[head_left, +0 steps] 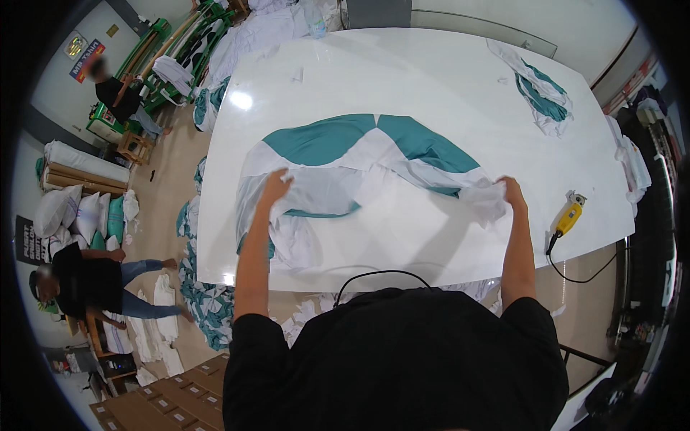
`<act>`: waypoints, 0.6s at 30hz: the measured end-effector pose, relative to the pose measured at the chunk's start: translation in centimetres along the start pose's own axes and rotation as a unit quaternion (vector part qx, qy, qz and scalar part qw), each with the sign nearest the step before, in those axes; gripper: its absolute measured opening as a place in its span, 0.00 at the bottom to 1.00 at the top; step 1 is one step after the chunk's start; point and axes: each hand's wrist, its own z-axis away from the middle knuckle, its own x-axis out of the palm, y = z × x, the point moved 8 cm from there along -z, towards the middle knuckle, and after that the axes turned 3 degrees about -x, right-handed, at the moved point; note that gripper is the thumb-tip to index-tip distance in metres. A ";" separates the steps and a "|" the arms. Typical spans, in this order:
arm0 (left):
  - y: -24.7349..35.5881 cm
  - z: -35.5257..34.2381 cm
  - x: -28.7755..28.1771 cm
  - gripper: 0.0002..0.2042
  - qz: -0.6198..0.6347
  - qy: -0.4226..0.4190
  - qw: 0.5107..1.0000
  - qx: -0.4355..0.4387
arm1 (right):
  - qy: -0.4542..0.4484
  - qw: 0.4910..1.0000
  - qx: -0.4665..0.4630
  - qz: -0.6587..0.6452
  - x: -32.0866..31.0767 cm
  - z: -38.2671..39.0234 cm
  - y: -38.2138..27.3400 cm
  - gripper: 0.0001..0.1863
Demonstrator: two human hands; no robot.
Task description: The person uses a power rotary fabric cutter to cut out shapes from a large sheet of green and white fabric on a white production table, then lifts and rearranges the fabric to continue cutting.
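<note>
Head view: the left hand point(275, 183) pinches one edge of the cloth point(359, 161), and the right hand point(512, 192) is closed on a bunched corner of it. The cloth lies spread between the two grips on the glossy white surface point(402, 79), its teal and white panels curving away beyond them. It looks thin, limp and light, likely to slide easily on the smooth top; edges and corners seem the best hold. Right of the right grip lies a yellow cutter point(569, 215) with a black cord. Far beyond it sits a second cloth point(543, 90), crumpled.
</note>
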 end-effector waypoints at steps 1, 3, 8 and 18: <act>-2.7 3.5 0.4 0.19 0.039 -0.011 0.997 -0.072 | 0.001 1.000 0.028 -0.006 1.7 0.2 -1.0 0.12; -2.6 6.2 -0.8 0.19 0.007 0.055 0.994 -0.092 | 0.011 0.995 0.103 -0.001 2.8 1.2 -1.9 0.10; 2.5 3.6 -2.0 0.20 -0.119 0.151 0.981 -0.004 | 0.175 0.970 -0.057 -0.156 5.1 -0.5 -13.6 0.07; 3.9 -2.2 -2.7 0.08 -0.019 0.097 0.995 0.009 | 0.028 0.972 -0.214 -0.094 19.5 -3.4 -41.5 0.15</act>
